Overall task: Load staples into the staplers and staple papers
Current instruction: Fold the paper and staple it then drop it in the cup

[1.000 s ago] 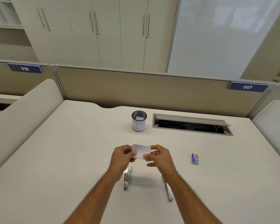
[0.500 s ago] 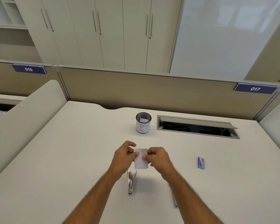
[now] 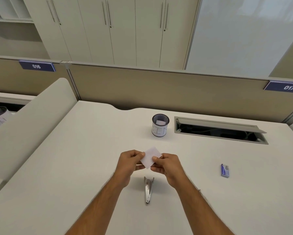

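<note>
You are holding a small white paper (image 3: 150, 157) at the centre of the frame, above the desk (image 3: 74, 167). Your left hand (image 3: 131, 162) is pinching its left edge and your right hand (image 3: 166, 164) is pinching its lower right edge, thumbs on top. A metal stapler (image 3: 148, 189) is lying swung open on the desk just below the hands, between your forearms. A small blue staple box (image 3: 225, 170) is sitting well apart at centre right. A mesh cup (image 3: 160, 125) with a slip inside is standing above the paper, beside the open cable tray (image 3: 218, 131) at upper right. Nothing is blocking the stapler.
</note>
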